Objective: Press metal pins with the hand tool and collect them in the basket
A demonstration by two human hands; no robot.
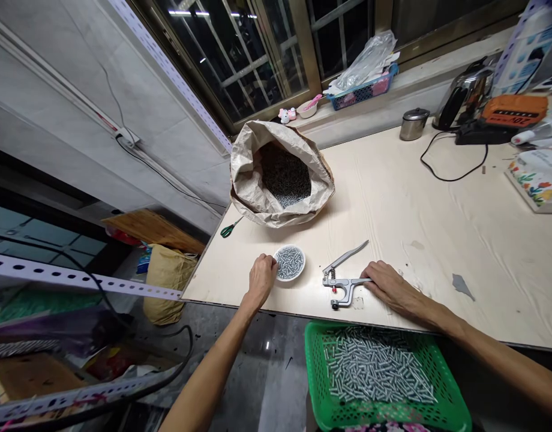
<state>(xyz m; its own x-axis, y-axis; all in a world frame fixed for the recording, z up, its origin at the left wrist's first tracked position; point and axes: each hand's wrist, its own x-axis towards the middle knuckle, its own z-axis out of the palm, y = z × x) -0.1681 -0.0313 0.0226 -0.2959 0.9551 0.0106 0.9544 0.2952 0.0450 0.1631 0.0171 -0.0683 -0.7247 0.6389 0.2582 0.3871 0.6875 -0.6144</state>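
My left hand (262,277) is curled at the left rim of a small white bowl (302,273), fingertips closed on its edge. Small silvery metal pieces (290,262) fill this bowl. To its right, hand-held snap pliers (347,283) lie on the table with their grey handles apart, showing a spring and a red tip. My right hand (388,287) is closed around the end of the lower handle, its palm low over the wood. Below the table edge, a green plastic basket (315,372) holds many silvery metal tubes or pins (379,366).
A large open paper sack (246,174) of dark metal pieces stands behind the bowl. Green-handled scissors (228,229) lie at the table's left edge. A lidded metal pot (413,124), a kettle (467,90) and a corded orange-black device (512,113) stand at the back right.
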